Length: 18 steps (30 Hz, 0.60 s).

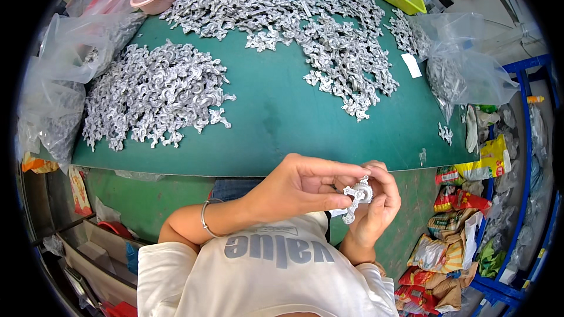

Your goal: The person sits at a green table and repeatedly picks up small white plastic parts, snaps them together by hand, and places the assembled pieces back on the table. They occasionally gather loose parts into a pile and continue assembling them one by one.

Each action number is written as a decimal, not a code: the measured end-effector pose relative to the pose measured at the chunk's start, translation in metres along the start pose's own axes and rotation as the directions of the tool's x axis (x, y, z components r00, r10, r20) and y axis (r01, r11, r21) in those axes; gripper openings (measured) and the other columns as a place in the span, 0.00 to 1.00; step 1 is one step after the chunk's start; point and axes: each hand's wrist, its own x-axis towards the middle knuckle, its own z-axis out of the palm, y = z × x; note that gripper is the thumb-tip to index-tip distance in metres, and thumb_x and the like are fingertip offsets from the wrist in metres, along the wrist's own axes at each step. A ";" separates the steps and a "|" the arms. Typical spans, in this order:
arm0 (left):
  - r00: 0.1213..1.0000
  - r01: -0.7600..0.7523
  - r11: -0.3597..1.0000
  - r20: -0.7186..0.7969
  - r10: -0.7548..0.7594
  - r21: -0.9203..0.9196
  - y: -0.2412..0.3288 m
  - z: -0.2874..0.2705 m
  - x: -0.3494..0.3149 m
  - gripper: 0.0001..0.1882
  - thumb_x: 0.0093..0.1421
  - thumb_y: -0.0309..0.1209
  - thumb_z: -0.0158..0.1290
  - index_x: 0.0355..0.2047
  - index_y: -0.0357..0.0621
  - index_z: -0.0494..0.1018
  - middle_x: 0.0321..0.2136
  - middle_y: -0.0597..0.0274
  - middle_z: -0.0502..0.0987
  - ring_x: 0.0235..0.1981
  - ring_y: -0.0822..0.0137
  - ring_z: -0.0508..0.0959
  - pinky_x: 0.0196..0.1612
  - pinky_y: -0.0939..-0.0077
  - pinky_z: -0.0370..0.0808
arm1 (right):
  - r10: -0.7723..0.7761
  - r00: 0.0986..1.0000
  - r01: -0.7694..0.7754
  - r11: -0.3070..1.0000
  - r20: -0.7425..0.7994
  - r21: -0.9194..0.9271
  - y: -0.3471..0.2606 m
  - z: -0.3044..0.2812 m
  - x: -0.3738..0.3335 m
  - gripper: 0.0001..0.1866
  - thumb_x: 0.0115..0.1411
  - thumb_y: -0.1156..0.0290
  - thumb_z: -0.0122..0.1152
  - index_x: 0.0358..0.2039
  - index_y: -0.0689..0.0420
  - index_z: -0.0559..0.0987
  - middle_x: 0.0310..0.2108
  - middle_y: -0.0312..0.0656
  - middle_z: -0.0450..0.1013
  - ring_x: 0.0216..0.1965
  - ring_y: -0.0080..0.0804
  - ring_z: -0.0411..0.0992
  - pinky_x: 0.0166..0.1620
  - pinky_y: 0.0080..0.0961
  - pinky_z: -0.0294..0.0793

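Left hand (296, 186) pinches a silvery metal piece (355, 197), right hand (378, 208) fingers curled beside it, apparently for steadiness, metal heap (155, 91) beyond the fingers, leftward.

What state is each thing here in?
Silver metal piece: gripped, off the table
Left hand: closed on it
Right hand: closed around it
Left heap: loosely piled
Pink basin: red item inside
Yellow tray: items inside
Right clear bag: partly filled
White slip: lying flat

Held piece (356, 196) silvery metal, knobbly; tabletop (267, 100) smooth; bags (70, 53) clear glossy plastic; shirt (264, 287) matt cloth
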 end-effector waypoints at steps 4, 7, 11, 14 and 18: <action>0.999 0.036 0.995 0.018 -0.034 -0.093 0.006 0.001 0.000 0.23 0.49 0.14 0.52 0.48 0.29 0.63 0.37 0.52 0.73 0.37 0.72 0.73 0.39 0.82 0.72 | 0.035 0.998 -0.037 0.999 0.057 0.033 0.000 -0.006 0.000 0.26 0.53 0.55 0.56 0.35 0.71 0.71 0.33 0.47 0.66 0.35 0.31 0.62 0.38 0.26 0.62; 0.997 0.077 0.986 0.023 -0.074 -0.145 0.005 0.001 0.001 0.24 0.49 0.16 0.54 0.47 0.31 0.62 0.36 0.53 0.73 0.37 0.71 0.74 0.38 0.82 0.72 | 0.025 0.997 -0.029 0.998 0.078 0.056 0.000 -0.008 0.001 0.26 0.52 0.55 0.58 0.35 0.71 0.72 0.32 0.48 0.66 0.34 0.32 0.63 0.37 0.26 0.62; 0.997 0.073 0.989 0.041 -0.068 -0.129 -0.001 -0.002 0.002 0.22 0.48 0.16 0.54 0.44 0.32 0.63 0.35 0.53 0.73 0.37 0.71 0.74 0.39 0.81 0.73 | 0.029 0.996 -0.035 0.997 0.090 0.070 -0.003 -0.009 0.002 0.25 0.51 0.56 0.59 0.35 0.70 0.72 0.32 0.48 0.66 0.34 0.32 0.63 0.37 0.26 0.62; 0.996 0.088 0.990 0.038 -0.084 -0.112 0.002 -0.002 0.002 0.22 0.48 0.16 0.55 0.45 0.32 0.64 0.35 0.53 0.73 0.37 0.71 0.74 0.39 0.80 0.73 | 0.025 0.994 -0.035 0.995 0.102 0.091 -0.001 -0.010 0.001 0.24 0.51 0.57 0.59 0.35 0.70 0.72 0.32 0.48 0.66 0.34 0.32 0.63 0.37 0.26 0.62; 0.997 0.073 0.992 0.040 -0.069 -0.101 0.002 -0.002 0.002 0.22 0.47 0.15 0.55 0.45 0.32 0.64 0.35 0.53 0.73 0.37 0.71 0.74 0.40 0.80 0.73 | 0.021 0.995 -0.032 0.992 0.093 0.120 -0.001 -0.009 0.001 0.23 0.51 0.59 0.59 0.34 0.70 0.72 0.32 0.48 0.66 0.34 0.32 0.63 0.38 0.27 0.62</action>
